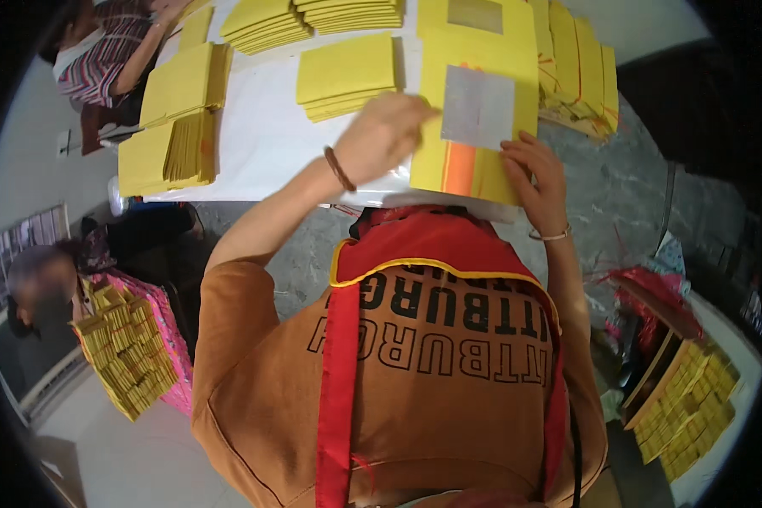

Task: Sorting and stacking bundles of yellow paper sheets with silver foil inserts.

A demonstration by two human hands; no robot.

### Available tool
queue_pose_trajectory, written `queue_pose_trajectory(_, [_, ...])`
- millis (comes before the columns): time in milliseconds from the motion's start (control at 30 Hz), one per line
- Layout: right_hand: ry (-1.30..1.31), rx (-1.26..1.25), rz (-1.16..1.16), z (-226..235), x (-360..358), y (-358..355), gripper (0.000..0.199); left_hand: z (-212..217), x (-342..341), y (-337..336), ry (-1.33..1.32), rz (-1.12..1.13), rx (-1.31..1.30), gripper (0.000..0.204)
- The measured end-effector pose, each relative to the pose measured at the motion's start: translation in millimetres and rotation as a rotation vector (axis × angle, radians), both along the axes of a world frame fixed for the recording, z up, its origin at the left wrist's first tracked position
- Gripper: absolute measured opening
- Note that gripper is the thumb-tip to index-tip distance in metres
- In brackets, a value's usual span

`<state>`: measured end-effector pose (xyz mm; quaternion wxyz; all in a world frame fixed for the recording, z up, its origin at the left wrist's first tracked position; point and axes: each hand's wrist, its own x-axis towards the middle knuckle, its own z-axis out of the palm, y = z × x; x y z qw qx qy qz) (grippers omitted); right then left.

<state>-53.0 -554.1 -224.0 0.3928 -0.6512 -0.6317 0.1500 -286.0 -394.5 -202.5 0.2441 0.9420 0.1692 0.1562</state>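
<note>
1. Brown-shirted torso with red apron (432, 339) fills the foreground.
2. Left hand (385, 135) pinches, right hand (538, 169) presses the yellow paper sheet with silver foil square (478, 106) on the white worktop (262, 135).
3. Step, likely: aligning the sheet; next needs a square fold.

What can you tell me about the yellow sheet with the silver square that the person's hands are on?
The yellow paper sheet with a silver foil square lies flat on top of a stack of like sheets at the near edge of the white table. The thin, matt foil square sits near its middle, and an orange strip shows at its lower edge. The left hand presses its left edge by the foil; the right hand rests fingers on its lower right part. A second sheet lies just beyond.
</note>
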Motion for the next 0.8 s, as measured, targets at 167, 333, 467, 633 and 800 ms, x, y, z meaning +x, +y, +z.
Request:
queue_pose_trajectory(167, [0.063, -0.019, 0.02, -3, 5, 4, 0.012, 17, 17, -44, -0.003, -0.219, 0.175, 0.039])
queue_pose_trajectory(333, [0.311, -0.033, -0.003, 1, 2, -1, 0.017, 17, 22, -35, -0.091, -0.275, 0.009, 0.026])
queue_pose_trajectory(467, [0.424, -0.031, 0.052, -2, 9, -3, 0.025, 18, 26, -26, 0.001, -0.256, -0.228, 0.017])
queue_pose_trajectory(633, [0.625, -0.07, 0.028, -2, 9, -4, 0.04, 26, 31, -18, 0.19, -0.1, -0.613, 0.011])
queue_pose_trajectory(800, [0.627, -0.089, 0.016, -3, 10, -3, 0.043, 27, 34, -13, 0.203, -0.083, -0.715, 0.012])
